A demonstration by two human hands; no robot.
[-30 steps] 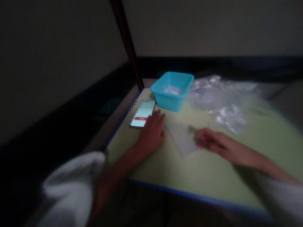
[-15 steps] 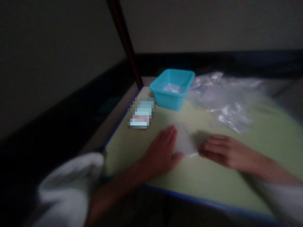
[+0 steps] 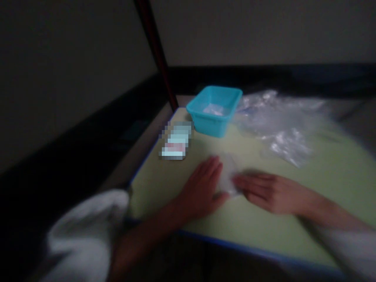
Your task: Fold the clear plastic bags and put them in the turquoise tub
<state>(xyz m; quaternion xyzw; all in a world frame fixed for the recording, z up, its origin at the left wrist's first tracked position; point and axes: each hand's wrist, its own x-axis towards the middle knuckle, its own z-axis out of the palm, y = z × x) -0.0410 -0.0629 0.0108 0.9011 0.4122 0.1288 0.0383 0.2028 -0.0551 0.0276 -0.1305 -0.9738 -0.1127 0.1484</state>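
A small clear plastic bag (image 3: pixel 226 174) lies on the pale yellow-green table (image 3: pixel 252 231), between my hands. My left hand (image 3: pixel 202 192) rests with its fingers stretched out along the bag's left side and its thumb apart near the lower edge. From the right, my right hand (image 3: pixel 264 192) reaches over the bag's right part with its fingers extended and its fingertips on the plastic. Those fingertips are slightly smeared by motion, and both hands hide parts of the bag.
A turquoise plastic basket (image 3: pixel 210 123) with some clear plastic inside stands toward the back. Left of it lies a pixelated phone-like object (image 3: pixel 176 141). Crumpled clear plastic bags (image 3: pixel 288 121) spread over the back right. A dark red pole (image 3: pixel 157 55) rises behind the table.
My right hand has moved left, from the bag's right edge onto the bag. My left hand has stayed nearly in place.
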